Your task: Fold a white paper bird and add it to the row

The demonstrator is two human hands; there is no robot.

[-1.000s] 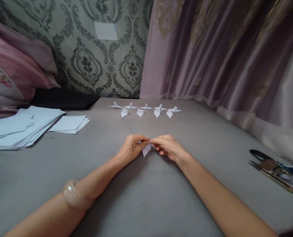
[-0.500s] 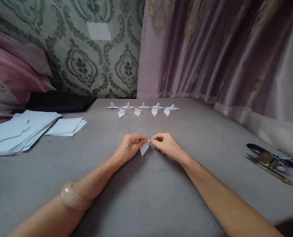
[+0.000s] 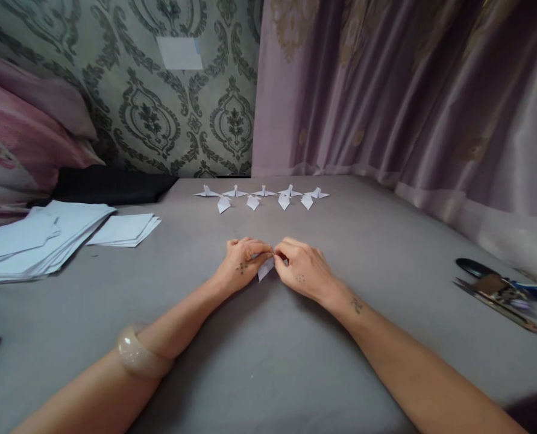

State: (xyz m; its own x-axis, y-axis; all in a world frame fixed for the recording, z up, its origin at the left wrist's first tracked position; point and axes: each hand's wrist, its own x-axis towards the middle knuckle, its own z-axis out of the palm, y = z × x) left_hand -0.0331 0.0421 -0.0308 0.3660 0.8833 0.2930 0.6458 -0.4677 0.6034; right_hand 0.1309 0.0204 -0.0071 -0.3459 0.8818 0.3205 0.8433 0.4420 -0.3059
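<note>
A small folded piece of white paper (image 3: 265, 269) is pinched between my two hands, low over the grey table top. My left hand (image 3: 244, 260) grips it from the left with thumb and fingertips, and one pointed flap hangs below the fingers. My right hand (image 3: 303, 268) is closed at the paper's right edge, thumb against forefinger. The fingers hide most of the paper's upper part. Farther back stand several folded paper cranes (image 3: 263, 191) in a row, with several kite-shaped paper pieces (image 3: 252, 202) just in front of them.
On the left lie a stack of large white sheets (image 3: 69, 232) and a smaller stack of paper (image 3: 126, 230). Behind them is a black folded cloth (image 3: 114, 185). Several tools, among them scissors (image 3: 498, 307), lie on the right. A purple curtain (image 3: 322, 108) borders the table's far right.
My right hand has turned and come closer to my left hand, its fingers now on the paper's right edge. The paper's hanging flap shows less than before.
</note>
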